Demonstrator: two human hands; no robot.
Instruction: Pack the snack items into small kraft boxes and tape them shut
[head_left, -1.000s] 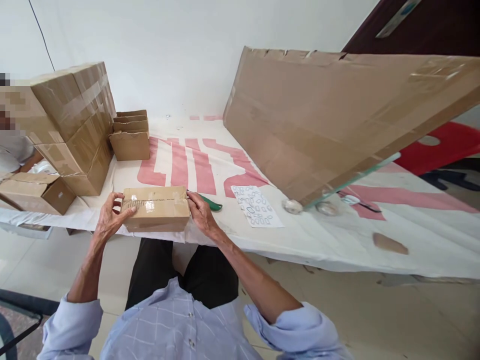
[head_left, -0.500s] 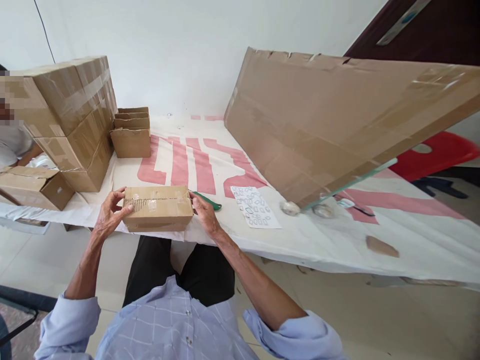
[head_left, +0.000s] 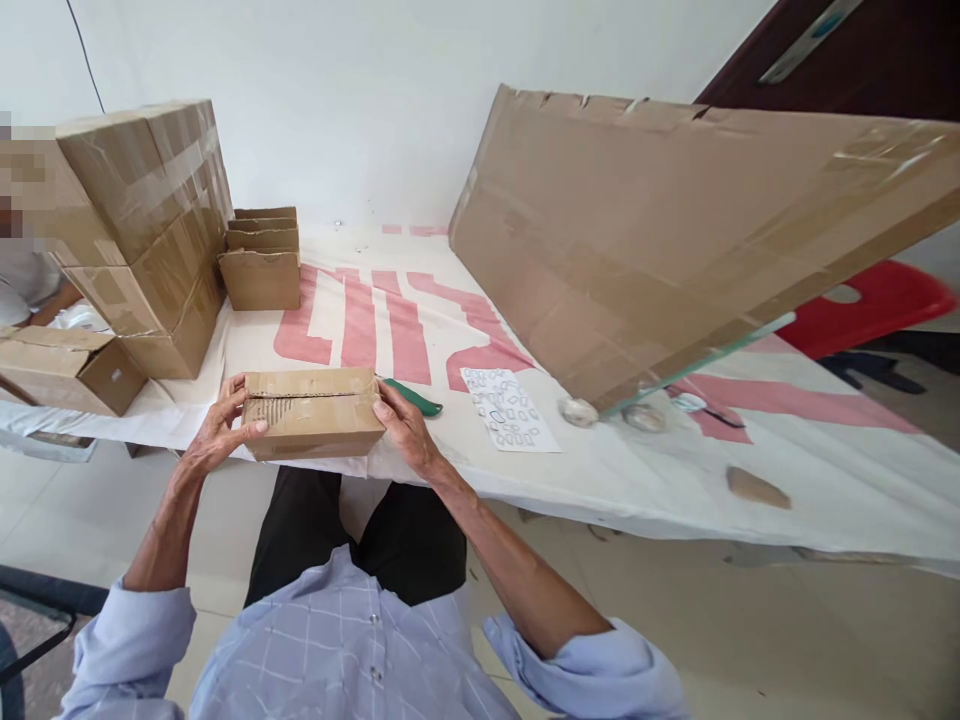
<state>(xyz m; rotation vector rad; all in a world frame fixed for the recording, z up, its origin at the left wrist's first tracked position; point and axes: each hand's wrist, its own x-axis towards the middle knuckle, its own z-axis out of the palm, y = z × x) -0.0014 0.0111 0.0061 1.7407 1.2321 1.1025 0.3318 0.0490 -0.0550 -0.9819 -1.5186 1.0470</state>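
Note:
A small brown cardboard box (head_left: 319, 425) rests at the front edge of the table, a dark seam running along its top. My left hand (head_left: 223, 428) grips its left end, thumb on the near face and fingers behind. At the other end, my right hand (head_left: 405, 425) holds the right side, its thumb near the front corner. Just beyond my right hand lies a green-handled tool (head_left: 421, 402), partly hidden, so its kind does not show. A paper sheet with drawn outlines (head_left: 510, 410) lies to the right.
Stacked cardboard boxes (head_left: 142, 230) stand at the left, with smaller upright cartons (head_left: 261, 280) beside them. A big cardboard panel (head_left: 637, 230) leans at the right. Tape rolls (head_left: 579, 411) sit below it. A co-worker's arm (head_left: 60, 302) shows at far left.
The box's top seam looks darker and more gaping now, and the tape pieces seen across it no longer show. Both hands stay at its ends. The view has shifted slightly.

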